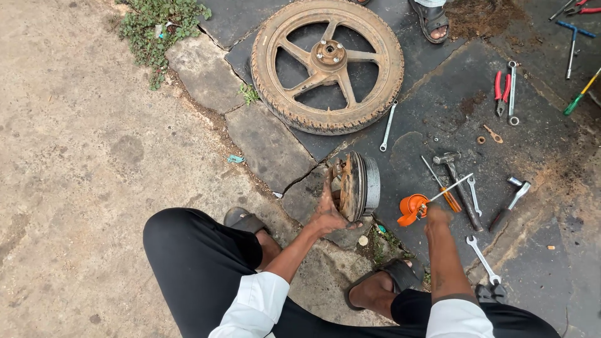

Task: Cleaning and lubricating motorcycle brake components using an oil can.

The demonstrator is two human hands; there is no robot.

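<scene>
Left hand (327, 213) clamped on hub (354, 186), stood on edge on slab straight ahead, disc face toward left. Right hand (436, 216) wrapped round oil can (413, 208), just right of hub, spout pointing up-right, away from it.

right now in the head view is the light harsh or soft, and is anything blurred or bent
Head view: light is soft and even, with only faint shadows under the wheel and tools. The left hand on the brake drum plate is sharp; the right hand with the orange oil can looks slightly soft. Wide-angle stretch bends the corners.
</scene>
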